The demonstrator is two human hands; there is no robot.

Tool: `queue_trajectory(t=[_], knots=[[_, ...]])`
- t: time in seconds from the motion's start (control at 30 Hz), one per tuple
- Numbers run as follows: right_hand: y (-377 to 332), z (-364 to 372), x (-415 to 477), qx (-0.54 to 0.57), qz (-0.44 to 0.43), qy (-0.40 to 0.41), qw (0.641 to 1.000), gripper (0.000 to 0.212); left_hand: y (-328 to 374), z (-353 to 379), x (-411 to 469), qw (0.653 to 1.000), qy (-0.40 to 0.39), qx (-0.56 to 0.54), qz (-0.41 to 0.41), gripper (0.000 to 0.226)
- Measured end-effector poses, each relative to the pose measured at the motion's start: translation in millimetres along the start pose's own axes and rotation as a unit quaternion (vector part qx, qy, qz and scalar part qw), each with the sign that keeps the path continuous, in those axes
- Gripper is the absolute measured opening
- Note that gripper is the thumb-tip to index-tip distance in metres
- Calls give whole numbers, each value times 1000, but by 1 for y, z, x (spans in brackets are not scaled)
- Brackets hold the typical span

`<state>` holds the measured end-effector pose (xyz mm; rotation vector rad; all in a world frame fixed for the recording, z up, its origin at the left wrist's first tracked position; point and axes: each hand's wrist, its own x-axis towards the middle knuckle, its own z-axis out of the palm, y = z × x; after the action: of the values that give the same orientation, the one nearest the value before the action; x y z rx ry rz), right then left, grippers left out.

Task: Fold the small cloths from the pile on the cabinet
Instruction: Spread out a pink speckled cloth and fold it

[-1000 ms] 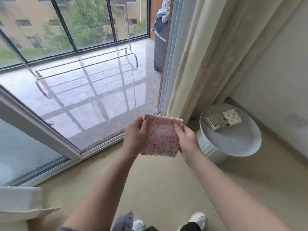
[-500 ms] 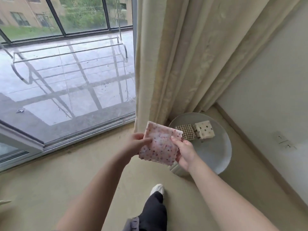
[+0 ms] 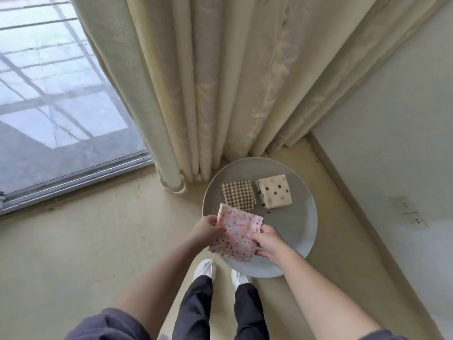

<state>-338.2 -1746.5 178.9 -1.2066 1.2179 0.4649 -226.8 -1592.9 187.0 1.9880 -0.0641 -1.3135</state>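
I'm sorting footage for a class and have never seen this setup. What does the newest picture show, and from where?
No machine here: a person wears a wide-angle camera on the head, so you look down along both arms. The left hand and right hand each pinch a side of a pink speckled cloth, held over the near rim of a round white stand. On the stand lie two folded cloths side by side: a brown checked cloth and a cream dotted cloth. A curtain hangs behind; the white shoes are the person's own.
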Motion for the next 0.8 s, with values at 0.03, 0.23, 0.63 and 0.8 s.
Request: queue_trajectory(t=[0.03,0.23,0.63,0.8], knots=[[6,-4,17,-23,9,12,1000,23,-12,15,17,1000,12,8,-19,7],[48,-31,122,-170,35,34,984,17,-63,102,89,993,50,37,-105,16],[98,-54,254,-228,-31,88,969,10,-111,170,194,972,171,21,-161,13],[97,-55,246,-236,-43,110,965,18,-114,168,188,970,177,45,-162,7]])
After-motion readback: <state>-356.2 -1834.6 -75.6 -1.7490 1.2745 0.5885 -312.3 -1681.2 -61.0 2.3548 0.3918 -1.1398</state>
